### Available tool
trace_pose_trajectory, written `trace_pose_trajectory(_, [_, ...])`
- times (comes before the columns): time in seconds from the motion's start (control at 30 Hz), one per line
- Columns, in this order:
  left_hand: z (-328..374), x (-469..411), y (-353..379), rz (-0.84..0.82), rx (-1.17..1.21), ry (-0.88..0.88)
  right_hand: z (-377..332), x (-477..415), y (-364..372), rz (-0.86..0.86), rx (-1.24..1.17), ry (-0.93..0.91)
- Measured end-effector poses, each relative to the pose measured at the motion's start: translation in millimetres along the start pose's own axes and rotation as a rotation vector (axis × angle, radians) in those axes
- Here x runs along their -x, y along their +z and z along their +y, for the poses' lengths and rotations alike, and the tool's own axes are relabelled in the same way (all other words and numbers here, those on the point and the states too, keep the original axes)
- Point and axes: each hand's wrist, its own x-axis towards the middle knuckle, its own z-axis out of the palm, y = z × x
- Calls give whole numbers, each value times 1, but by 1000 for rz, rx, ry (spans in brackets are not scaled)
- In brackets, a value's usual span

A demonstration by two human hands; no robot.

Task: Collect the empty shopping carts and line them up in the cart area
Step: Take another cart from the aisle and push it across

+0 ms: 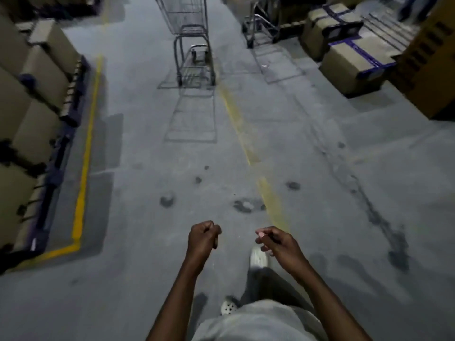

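Grey concrete floor (147,242) is spread across the whole view, marked with dark spots and scuffs. At the bottom edge the left hand (203,238) is seen balled into a fist with nothing inside it. The right hand (275,243) is held just beside it, fingers bent inward and thumb pushed forward, and nothing is gripped there either. Both forearms are stretched out ahead of the body. Just under the right hand a white shoe (258,257) is planted on the concrete, and a perforated shoe (227,308) is glimpsed nearer the body.

A faded yellow line (246,146) is traced from beside the right hand up the middle of the aisle. At its far end, well apart from both hands, the shopping cart (192,33) is found upright on its wheels at top centre. Its wire basket is cut off by the upper edge, and its shadow is thrown back along the floor.

Off to the left, a bright yellow line (85,156) is painted along a row of cardboard boxes (37,94) stacked on dark blue pallets. On the right, taped boxes (352,67) are piled near the aisle. Beside them a metal frame (263,23) is blurred and is possibly a second cart.
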Motion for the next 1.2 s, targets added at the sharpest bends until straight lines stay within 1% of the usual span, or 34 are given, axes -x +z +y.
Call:
trace_pose_trajectory(0.1, [24, -64, 10, 10, -61, 26, -21, -80, -3, 63, -8, 40])
trace_pose_trajectory(0.2, [51, -143, 12, 22, -89, 37, -53, -176, -3, 77, 14, 31])
trace_pose_trajectory(0.3, [87, -229, 7, 60, -106, 51, -110, -274, -8, 30, 16, 20])
trace_pose_trajectory(0.5, [198, -382, -28, 215, -82, 158, -251, -440, -2, -10, 29, -66])
trace_pose_trajectory(0.57, [225, -425, -40, 256, -39, 159, -290, -482, 10, -35, 23, -92])
trace_pose_trajectory(0.63, [239, -474, -50, 282, -15, 154, -318, -524, 25, -79, 20, -77])
trace_pose_trajectory(0.7, [245, -531, -57, 297, -16, 92, -337, -567, 43, -146, 48, -55])
trace_pose_trajectory(0.77, [254, -592, -66, 286, 20, 32, -353, -619, 62, -216, 99, -53])
trace_pose_trajectory(0.83, [273, -655, -80, 266, 48, 50, -378, -679, 79, -244, 125, -51])
trace_pose_trajectory(0.97, [327, -770, -123, 239, 20, 90, -454, -786, 104, -198, 99, -59])
trace_pose_trajectory(1.07, [394, -850, -159, 210, 19, 142, -520, -851, 115, -156, 60, -108])
trace_pose_trajectory(1.2, [472, -943, -170, 116, -76, 177, -573, -919, 110, -103, 15, -111])
